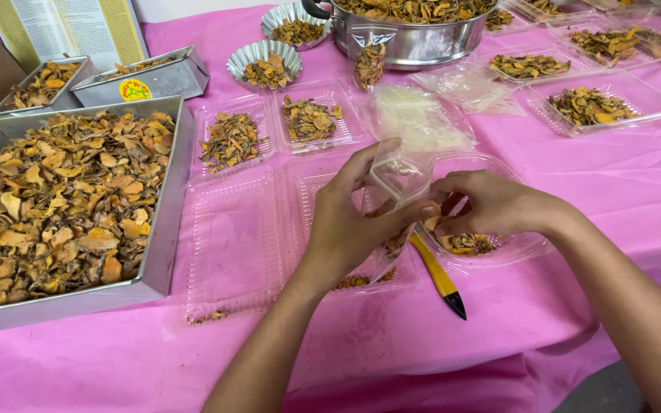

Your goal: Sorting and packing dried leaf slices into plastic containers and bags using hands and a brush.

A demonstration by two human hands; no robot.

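Now, line by line:
Left hand: the left hand (346, 222) is raised over the clear trays, fingers curled, pinching the left edge of a small clear plastic bag (401, 180).
Right hand: the right hand (487, 203) pinches the same bag at its right side, thumb and fingertips closed on the plastic near the bag's lower part.
Bag: held upright between both hands, above the table; orange-brown dried pieces show in its lower end, partly hidden by the fingers.
Under the hands: a clear plastic clamshell tray (499, 248) with a few dried slices in it, and just beside it a yellow-handled tool with a black tip (439, 277) lying on the cloth.
Near left: an empty clear tray (231, 237) with crumbs at its front edge.
Far left: a large metal tray (164, 222) heaped with dried orange and brown slices.
Behind: two clear trays of dried slices (269, 138), two fluted metal cups (267, 65) with the same pieces, and a big metal bowl (422, 42) filled with them.
Right rear: more filled clear trays (598, 107), well apart from the hands.
Surface: a pink tablecloth (575, 176) covers the table.
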